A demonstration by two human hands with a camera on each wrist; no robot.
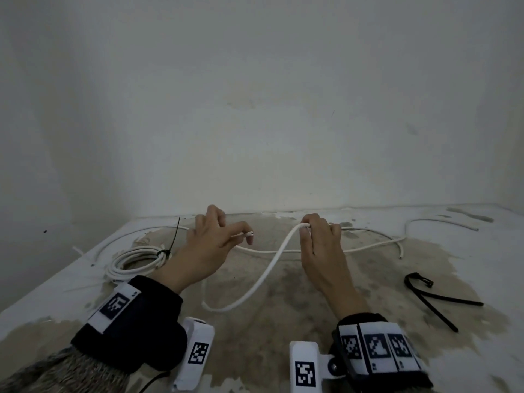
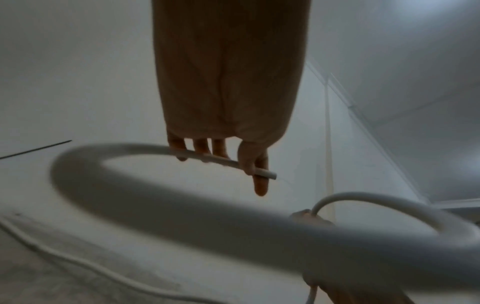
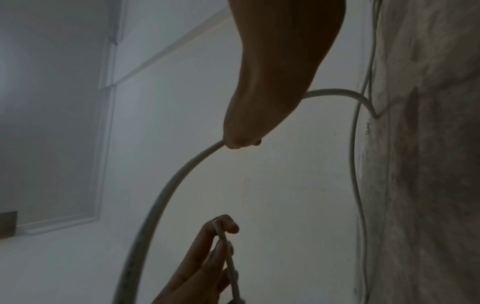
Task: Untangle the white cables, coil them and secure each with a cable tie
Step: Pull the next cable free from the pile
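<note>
Plain pale wall [image 1: 255, 95], stained and patchy work surface [image 1: 283, 293] worn brown in the middle, dim flat light

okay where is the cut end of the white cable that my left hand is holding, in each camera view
Head: the cable end sits left of centre, pinched at the left hand fingertips.
Left wrist: right of centre, the cable end pokes out past the thumb.
Right wrist: bottom centre, the cable end atop the left hand.
Shared landmark: the right hand gripping the same cable's loop.
</note>
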